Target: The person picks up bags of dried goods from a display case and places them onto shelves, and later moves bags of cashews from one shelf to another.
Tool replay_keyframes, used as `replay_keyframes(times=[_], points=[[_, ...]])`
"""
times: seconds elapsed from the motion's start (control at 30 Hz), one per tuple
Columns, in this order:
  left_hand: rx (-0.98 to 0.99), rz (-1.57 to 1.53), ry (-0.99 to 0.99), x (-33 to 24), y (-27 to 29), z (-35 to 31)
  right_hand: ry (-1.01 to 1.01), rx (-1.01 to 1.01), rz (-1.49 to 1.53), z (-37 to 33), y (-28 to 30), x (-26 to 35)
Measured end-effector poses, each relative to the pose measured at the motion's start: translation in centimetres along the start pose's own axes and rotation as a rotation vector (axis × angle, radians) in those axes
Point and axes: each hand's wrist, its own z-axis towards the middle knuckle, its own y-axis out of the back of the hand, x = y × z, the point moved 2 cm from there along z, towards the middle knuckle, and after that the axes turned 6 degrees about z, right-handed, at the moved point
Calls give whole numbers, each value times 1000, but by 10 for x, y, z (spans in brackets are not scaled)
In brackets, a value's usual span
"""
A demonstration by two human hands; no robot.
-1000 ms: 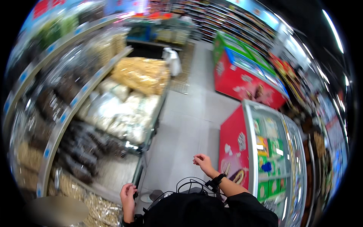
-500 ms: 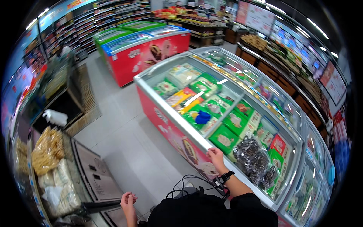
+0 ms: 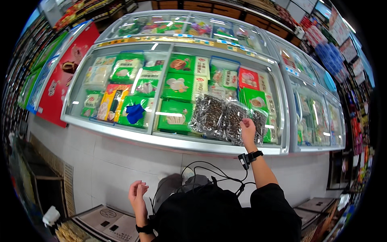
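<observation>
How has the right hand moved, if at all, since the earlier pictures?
Yes: against the freezer, the right hand moved rightward and inward, from its front edge to the dark bags.

Glass-topped chest freezer
Clear plastic bags of dark pieces lie side by side on top, toward the front right.

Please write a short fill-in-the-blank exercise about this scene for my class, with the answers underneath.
1. The left hand holds ______.
2. The right hand, at the clear bags of dark pieces, has a wrist strap coloured ______.
3. The cloth-like item left of those bags is coloured ______.
4. The red-sided freezer shows at the picture's ______ side.

Missing words: nothing; black; blue; left.
</observation>
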Motion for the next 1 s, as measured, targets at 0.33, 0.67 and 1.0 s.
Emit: replay_keyframes(times=[0.33, 0.67, 1.0], points=[[291, 91, -12, -28, -35, 105, -272, 72, -295, -61, 56, -35], [464, 202, -30, -46, -125, 124, -184, -60, -397, -30, 128, -91], [628, 243, -71, -28, -300, 89, -436, 40, -93, 58, 145, -102]])
